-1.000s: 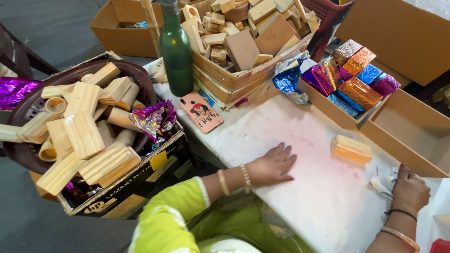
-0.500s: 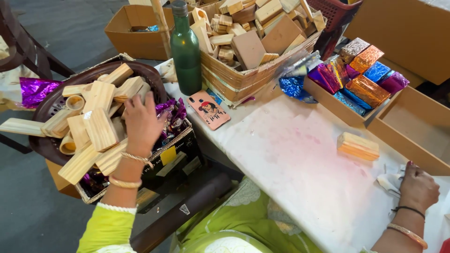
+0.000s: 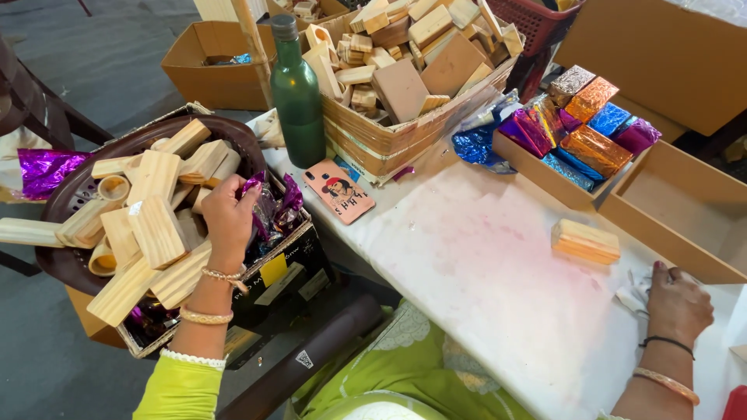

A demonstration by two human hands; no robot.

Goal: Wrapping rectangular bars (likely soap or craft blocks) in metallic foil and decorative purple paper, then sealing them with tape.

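Purple foil sheets (image 3: pixel 272 206): crinkled, shiny, bunched in a black cardboard box (image 3: pixel 299 264) left of the surface. Left hand (image 3: pixel 227 218) is down on them, fingers curled into the foil; can't tell if it actually grips a sheet. Gold bangles on that wrist, lime-green sleeve.

Next to the box, partly over it: round dark perforated basket (image 3: pixel 70 198) heaped with pale pine blocks (image 3: pixel 156 229), rectangular, smooth-sawn, plus a few short hollow wood cylinders.

Right hand (image 3: pixel 677 299) rests on the white surface (image 3: pixel 482 272) at its right edge, fingers loosely bent over a small crumpled white scrap (image 3: pixel 634 294). Black cord and bangle on the wrist.

One bare pine block (image 3: pixel 585 241) lies flat on the surface, well apart from both hands.

Far side: dark green glass bottle (image 3: pixel 297 93) upright, touching a taped carton of mixed wood offcuts (image 3: pixel 405 78). Phone in a pink printed case (image 3: pixel 340 190) lies flat just in front. Open tray (image 3: pixel 545 175) holds foil-wrapped blocks (image 3: pixel 587 124) in orange, blue, purple, silver. Empty-looking brown tray (image 3: pixel 677 214) sits beside it.
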